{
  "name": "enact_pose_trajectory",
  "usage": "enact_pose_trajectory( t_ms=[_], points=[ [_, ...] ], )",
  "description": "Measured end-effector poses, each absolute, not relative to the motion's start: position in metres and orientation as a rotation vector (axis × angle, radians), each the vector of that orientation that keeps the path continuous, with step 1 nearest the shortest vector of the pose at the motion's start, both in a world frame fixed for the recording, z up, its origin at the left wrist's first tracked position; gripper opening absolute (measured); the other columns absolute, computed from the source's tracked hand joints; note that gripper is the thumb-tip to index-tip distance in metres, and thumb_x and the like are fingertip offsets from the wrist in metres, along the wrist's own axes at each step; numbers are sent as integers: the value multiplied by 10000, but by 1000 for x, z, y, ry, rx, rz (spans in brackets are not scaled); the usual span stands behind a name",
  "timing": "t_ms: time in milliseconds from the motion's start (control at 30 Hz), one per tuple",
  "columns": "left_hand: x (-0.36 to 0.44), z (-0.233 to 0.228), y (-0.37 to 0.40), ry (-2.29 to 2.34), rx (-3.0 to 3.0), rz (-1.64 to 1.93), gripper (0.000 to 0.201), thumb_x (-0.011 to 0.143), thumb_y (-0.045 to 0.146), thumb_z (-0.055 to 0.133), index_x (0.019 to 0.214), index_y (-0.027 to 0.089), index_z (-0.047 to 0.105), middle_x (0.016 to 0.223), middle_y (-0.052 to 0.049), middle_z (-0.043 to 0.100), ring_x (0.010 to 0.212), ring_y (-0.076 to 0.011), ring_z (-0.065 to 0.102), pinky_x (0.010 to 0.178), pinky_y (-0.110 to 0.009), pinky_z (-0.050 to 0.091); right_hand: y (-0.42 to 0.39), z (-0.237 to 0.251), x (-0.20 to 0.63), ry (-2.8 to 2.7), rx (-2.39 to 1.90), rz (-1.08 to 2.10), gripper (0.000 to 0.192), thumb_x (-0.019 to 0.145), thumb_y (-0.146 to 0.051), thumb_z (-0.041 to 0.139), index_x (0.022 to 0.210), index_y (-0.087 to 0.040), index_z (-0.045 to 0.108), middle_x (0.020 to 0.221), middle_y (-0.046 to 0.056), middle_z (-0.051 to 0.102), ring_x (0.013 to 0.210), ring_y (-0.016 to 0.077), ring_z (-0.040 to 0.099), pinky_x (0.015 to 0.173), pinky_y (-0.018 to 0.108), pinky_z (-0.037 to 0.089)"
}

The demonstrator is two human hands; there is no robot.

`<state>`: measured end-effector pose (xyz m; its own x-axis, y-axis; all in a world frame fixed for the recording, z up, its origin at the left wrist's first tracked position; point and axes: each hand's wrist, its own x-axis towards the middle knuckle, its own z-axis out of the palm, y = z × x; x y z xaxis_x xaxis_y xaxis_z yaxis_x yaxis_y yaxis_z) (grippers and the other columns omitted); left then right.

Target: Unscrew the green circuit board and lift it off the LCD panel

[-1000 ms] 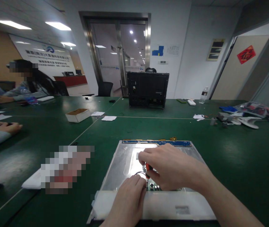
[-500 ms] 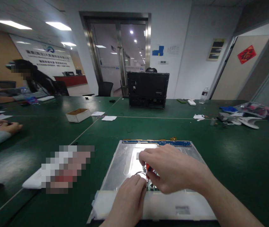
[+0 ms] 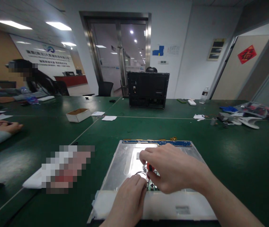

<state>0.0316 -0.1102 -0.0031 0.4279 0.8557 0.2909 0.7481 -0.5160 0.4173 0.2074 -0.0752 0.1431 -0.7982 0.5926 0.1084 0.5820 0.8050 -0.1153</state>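
A flat display panel (image 3: 115,167) lies metal back up in front of me, with a narrow blue circuit strip (image 3: 139,142) along its far edge. My right hand (image 3: 169,167) is closed around a screwdriver (image 3: 150,167) with a red and black handle, held upright with its shaft pointing down at a small green circuit board (image 3: 152,185). Beside the shaft, on the board's left, rests my left hand (image 3: 133,192); its fingers are bent and pressed together, and whatever the fingertips grip is hidden. Thin wires (image 3: 140,173) run just beyond the left fingers.
A pixelated packet (image 3: 32,179) lies left of the panel. Farther off are an open white box (image 3: 78,115), paper slips (image 3: 109,118) and an upright black monitor housing (image 3: 148,90). Loose parts (image 3: 233,118) lie far right. Another person's hands (image 3: 8,127) rest at left.
The screwdriver handle has turned slightly in my right hand, showing more of its red side. Both hands keep their places on the panel.
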Motion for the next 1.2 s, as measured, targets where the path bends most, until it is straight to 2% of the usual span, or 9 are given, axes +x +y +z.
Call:
enact_pose_trajectory(
  t_ms=[233, 367, 467, 567, 667, 767, 900, 1067, 1200],
  points=[
    [31, 0, -111, 1406, 2450, 671, 203, 878, 94, 413, 883, 199, 587, 916, -77, 659, 852, -241, 626, 730, -336, 489, -73, 143, 202, -2847, -1012, 32, 69, 864, -258, 548, 883, -198, 576, 793, 14, 695, 644, 141, 574, 509, 291, 203],
    [31, -2, -110, 1375, 2462, 710, 226, 877, 88, 404, 927, 198, 595, 965, -84, 671, 886, -246, 632, 739, -343, 490, -71, 143, 202, -2847, -1033, 13, 176, 888, -351, 555, 806, -199, 591, 727, 7, 682, 614, 142, 564, 502, 293, 180],
    [31, -3, -109, 1383, 2464, 734, 206, 888, 103, 402, 883, 199, 585, 905, -77, 667, 836, -238, 633, 705, -325, 489, -72, 143, 205, -2849, -944, 74, 109, 841, -294, 579, 856, -187, 599, 802, 17, 688, 642, 142, 563, 505, 289, 216],
    [31, -3, -109, 1384, 2470, 738, 184, 896, 126, 415, 841, 202, 574, 861, -68, 651, 813, -229, 628, 703, -308, 491, -74, 142, 207, -2844, -891, 100, 139, 790, -222, 578, 919, -173, 588, 851, 29, 685, 652, 142, 555, 507, 286, 236],
    [32, -3, -110, 1380, 2483, 738, 182, 894, 131, 415, 849, 203, 577, 857, -67, 641, 816, -226, 622, 719, -309, 491, -72, 140, 205, -2838, -912, 76, 112, 809, -210, 562, 915, -179, 579, 851, 25, 691, 652, 140, 562, 505, 286, 221],
    [32, -3, -110, 1371, 2487, 732, 191, 887, 119, 406, 870, 202, 577, 885, -72, 644, 824, -228, 618, 709, -315, 485, -70, 140, 203, -2819, -990, 10, 86, 861, -275, 569, 877, -192, 582, 791, 13, 694, 632, 140, 569, 500, 290, 191],
    [32, -5, -110, 1348, 2490, 745, 199, 874, 107, 412, 899, 205, 583, 907, -75, 647, 834, -239, 618, 697, -332, 479, -70, 142, 202, -2853, -1038, 26, 189, 887, -379, 582, 843, -196, 597, 758, 17, 688, 641, 149, 580, 511, 289, 198],
    [32, -6, -109, 1356, 2479, 738, 199, 861, 98, 429, 920, 203, 587, 913, -77, 645, 832, -233, 621, 706, -321, 492, -76, 144, 207, -2881, -910, 113, 181, 806, -249, 604, 972, -184, 579, 883, 34, 678, 686, 155, 563, 512, 285, 241],
    [32, -2, -110, 1353, 2483, 706, 186, 867, 103, 428, 882, 199, 586, 895, -78, 643, 849, -234, 624, 739, -325, 505, -77, 142, 205, -2881, -907, 76, 119, 816, -199, 566, 933, -183, 552, 860, 28, 674, 661, 146, 553, 496, 285, 225]
  ],
)
